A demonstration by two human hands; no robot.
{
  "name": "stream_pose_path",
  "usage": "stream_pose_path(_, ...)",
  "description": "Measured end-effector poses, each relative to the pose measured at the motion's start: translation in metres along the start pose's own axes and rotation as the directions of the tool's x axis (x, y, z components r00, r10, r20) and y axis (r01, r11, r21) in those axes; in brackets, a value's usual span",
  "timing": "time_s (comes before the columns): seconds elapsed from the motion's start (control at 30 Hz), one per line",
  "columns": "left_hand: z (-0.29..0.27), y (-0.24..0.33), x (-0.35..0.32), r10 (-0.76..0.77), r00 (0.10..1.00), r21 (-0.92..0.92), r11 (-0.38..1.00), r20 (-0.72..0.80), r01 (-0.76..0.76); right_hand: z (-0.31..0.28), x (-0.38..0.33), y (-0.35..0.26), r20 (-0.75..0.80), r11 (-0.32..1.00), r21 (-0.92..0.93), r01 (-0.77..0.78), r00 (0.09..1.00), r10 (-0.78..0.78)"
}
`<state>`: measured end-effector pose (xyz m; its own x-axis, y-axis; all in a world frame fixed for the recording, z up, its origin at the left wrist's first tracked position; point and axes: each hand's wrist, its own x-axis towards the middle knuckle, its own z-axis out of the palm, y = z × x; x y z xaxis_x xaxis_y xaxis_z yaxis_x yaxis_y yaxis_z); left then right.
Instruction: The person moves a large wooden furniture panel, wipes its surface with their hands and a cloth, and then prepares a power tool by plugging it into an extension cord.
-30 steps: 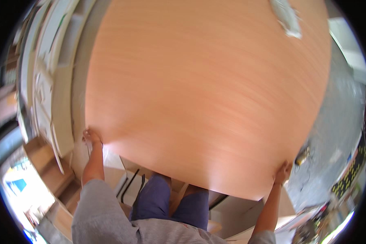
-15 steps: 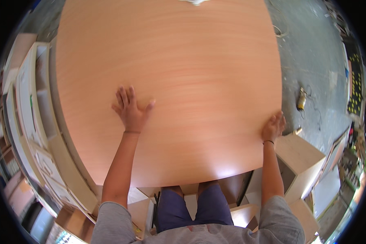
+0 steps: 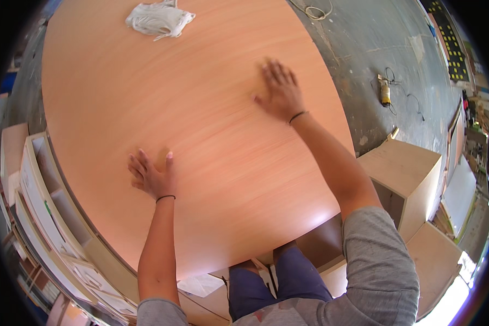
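Beyond the shorts (image 3: 304, 280), board (image 3: 217, 127): laid out, wood-grained face up.
Left hand (image 3: 155, 180): splayed over the board's nearer part, nothing held; contact cannot be told.
Right hand (image 3: 283, 96): spread farther out, nothing held; contact likewise unclear.
Pressure: probably best applied flat and evenly.
White bundle (image 3: 160, 20): set toward the far end, best avoided.

2 hands tot.: 1 L hand (image 3: 153, 179), 1 R hand (image 3: 281, 92). 2 wristbands (image 3: 165, 197), 1 ea. arm. 2 sleeves (image 3: 383, 252), 2 legs (image 3: 301, 271), near. 1 board (image 3: 217, 146), mid. 1 wht bundle (image 3: 160, 20), far L. 1 cable coil (image 3: 316, 13), far R. 1 ylw tool (image 3: 385, 93), R. 1 blk panel (image 3: 446, 41) w/ ylw squares, far R; squares too sm. to count. 2 boxes (image 3: 405, 163), near R. Cabinets (image 3: 46, 217), L: several, overlapping, no exact ct.
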<state>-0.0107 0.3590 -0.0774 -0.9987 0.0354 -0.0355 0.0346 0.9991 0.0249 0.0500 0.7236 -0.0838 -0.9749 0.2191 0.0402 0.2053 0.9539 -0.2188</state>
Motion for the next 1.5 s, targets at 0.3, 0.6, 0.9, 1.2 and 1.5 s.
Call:
stream_pose_path(0.3,0.002,0.009,0.004,-0.026,0.998,0.023,0.999,0.062,0.024,0.011,0.059,0.05,-0.24,0.75,0.065,-0.658,0.719,0.652)
stream_pose_path(0.6,-0.004,0.011,0.007,-0.037,0.998,-0.004,0.999,0.048,0.037,-0.013,-0.153,0.049,-0.153,0.779,-0.082,-0.621,0.781,0.606)
stream_pose_path(0.9,0.005,0.017,0.004,-0.028,1.0,0.049,0.998,-0.007,0.029,0.023,-0.254,-0.046,-0.183,0.245,0.01,-0.969,0.239,0.953)
stream_pose_path(1.2,-0.006,0.023,0.003,-0.044,0.999,-0.004,0.999,0.011,0.044,-0.014,-0.321,0.033,-0.152,0.584,-0.049,-0.81,0.584,0.797)
stream_pose_path(1.5,-0.007,0.017,0.005,-0.048,0.999,-0.004,0.999,-0.014,0.048,0.007,-0.319,-0.09,-0.068,0.633,0.047,-0.772,0.63,0.773)
